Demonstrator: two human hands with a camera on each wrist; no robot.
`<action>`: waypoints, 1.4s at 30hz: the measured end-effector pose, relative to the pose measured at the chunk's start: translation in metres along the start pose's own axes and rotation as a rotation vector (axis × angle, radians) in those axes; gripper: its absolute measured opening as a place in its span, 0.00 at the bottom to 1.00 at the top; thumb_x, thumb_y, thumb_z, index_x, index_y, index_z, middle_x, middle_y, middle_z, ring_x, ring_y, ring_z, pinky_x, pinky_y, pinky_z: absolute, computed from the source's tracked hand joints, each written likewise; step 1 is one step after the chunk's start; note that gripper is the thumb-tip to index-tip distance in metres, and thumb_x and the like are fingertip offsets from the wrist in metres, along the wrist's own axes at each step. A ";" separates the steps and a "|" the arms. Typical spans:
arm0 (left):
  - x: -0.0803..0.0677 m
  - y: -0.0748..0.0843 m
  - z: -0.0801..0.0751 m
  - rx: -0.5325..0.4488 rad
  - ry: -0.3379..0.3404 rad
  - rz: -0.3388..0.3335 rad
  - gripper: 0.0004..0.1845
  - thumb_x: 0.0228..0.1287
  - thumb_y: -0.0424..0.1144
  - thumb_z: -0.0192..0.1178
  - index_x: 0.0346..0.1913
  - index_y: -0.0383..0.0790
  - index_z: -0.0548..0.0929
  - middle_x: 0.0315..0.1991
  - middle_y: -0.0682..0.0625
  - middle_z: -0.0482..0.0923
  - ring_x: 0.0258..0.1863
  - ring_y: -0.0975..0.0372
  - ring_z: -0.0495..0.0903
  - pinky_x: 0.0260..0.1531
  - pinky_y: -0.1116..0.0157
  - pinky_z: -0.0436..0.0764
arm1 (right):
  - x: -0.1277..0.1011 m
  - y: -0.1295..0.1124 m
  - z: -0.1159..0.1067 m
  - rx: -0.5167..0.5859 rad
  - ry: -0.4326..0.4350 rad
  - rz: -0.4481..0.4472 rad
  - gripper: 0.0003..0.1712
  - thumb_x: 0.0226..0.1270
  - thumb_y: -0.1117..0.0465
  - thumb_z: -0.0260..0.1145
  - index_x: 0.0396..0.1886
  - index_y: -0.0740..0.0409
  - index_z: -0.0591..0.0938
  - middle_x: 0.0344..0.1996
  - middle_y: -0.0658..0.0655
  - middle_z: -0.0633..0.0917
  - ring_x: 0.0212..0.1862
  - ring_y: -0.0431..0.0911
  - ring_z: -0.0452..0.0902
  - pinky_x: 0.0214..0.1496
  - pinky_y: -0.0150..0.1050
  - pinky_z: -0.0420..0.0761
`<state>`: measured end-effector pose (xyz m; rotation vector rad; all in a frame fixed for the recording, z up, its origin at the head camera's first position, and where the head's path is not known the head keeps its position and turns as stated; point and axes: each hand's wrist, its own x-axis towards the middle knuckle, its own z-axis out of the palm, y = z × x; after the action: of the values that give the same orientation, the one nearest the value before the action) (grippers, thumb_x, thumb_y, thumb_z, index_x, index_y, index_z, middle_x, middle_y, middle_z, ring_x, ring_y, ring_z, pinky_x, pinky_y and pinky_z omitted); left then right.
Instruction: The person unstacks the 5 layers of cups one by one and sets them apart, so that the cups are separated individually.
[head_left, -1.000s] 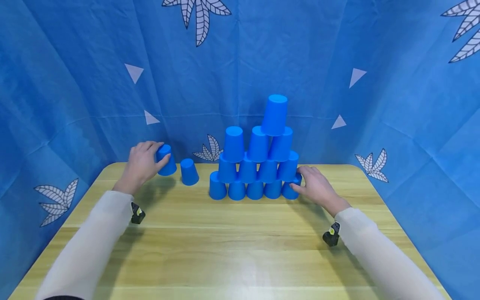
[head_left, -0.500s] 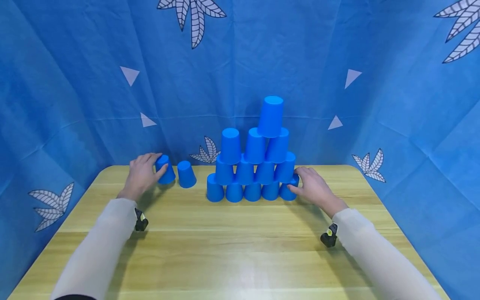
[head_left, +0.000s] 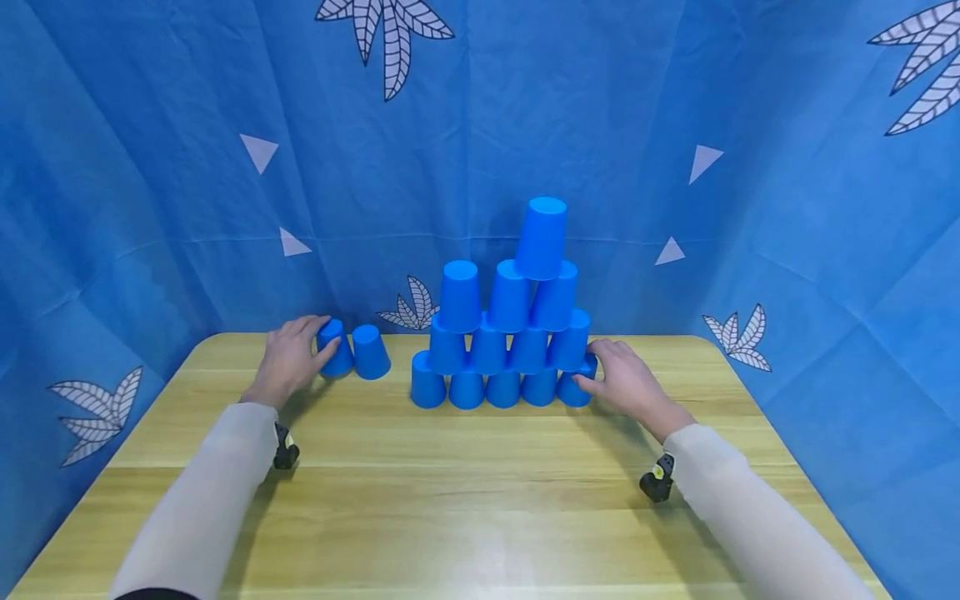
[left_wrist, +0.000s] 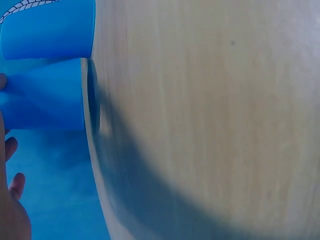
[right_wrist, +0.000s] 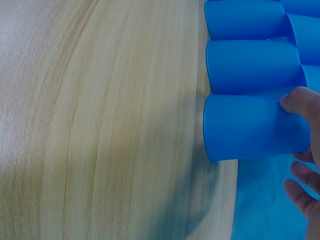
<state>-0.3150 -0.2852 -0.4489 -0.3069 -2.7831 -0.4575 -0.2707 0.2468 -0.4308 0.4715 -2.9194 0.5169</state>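
My left hand (head_left: 288,358) holds an upside-down blue cup (head_left: 339,360) between thumb and fingers at the table's back left. In the left wrist view that cup (left_wrist: 45,97) sits slightly tilted, part of its rim's dark underside showing. Just to its right stands a second inverted cup (head_left: 371,353). My right hand (head_left: 630,382) grips the end cup (head_left: 573,390) of the pyramid's bottom row, its thumb on the near side in the right wrist view, where the cup (right_wrist: 245,127) stands upside down. Its far side is hidden.
Inverted blue cups form a pyramid: several in the bottom and second rows, three in the third (head_left: 460,296), and one on top (head_left: 542,239), right of centre. The wooden table (head_left: 465,500) ends at a blue patterned curtain (head_left: 480,125) behind.
My left hand has lowered its cup and brought it right, close beside the standing cup. My right hand keeps its grip on the end cup; the pyramid is unchanged. The head view has shifted slightly.
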 end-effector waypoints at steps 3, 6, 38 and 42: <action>-0.001 -0.001 0.000 -0.003 -0.018 0.009 0.31 0.73 0.54 0.52 0.67 0.34 0.70 0.64 0.34 0.68 0.65 0.39 0.63 0.59 0.37 0.61 | 0.000 0.000 -0.001 0.006 -0.006 0.000 0.30 0.65 0.46 0.68 0.56 0.64 0.76 0.50 0.61 0.80 0.52 0.57 0.73 0.56 0.57 0.74; -0.001 -0.001 0.000 -0.011 -0.038 0.021 0.30 0.73 0.53 0.52 0.67 0.33 0.70 0.65 0.33 0.68 0.65 0.38 0.63 0.58 0.36 0.61 | 0.001 0.000 -0.001 0.004 -0.008 -0.003 0.30 0.65 0.46 0.68 0.56 0.65 0.76 0.51 0.62 0.80 0.52 0.58 0.73 0.56 0.57 0.73; 0.022 0.020 -0.055 0.038 -0.292 0.093 0.31 0.70 0.52 0.57 0.67 0.33 0.71 0.65 0.31 0.66 0.65 0.35 0.62 0.61 0.35 0.60 | 0.002 0.000 -0.002 0.002 -0.014 -0.003 0.30 0.65 0.47 0.68 0.57 0.64 0.76 0.51 0.62 0.81 0.53 0.57 0.73 0.56 0.57 0.74; 0.025 0.033 -0.069 0.051 -0.273 0.134 0.32 0.71 0.54 0.55 0.67 0.35 0.72 0.66 0.32 0.67 0.65 0.36 0.62 0.60 0.34 0.59 | 0.002 0.000 -0.003 0.003 -0.015 0.002 0.30 0.65 0.47 0.69 0.57 0.64 0.76 0.51 0.63 0.81 0.53 0.57 0.73 0.56 0.58 0.74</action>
<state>-0.3117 -0.2742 -0.3692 -0.5798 -3.0051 -0.3335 -0.2722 0.2468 -0.4278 0.4744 -2.9344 0.5198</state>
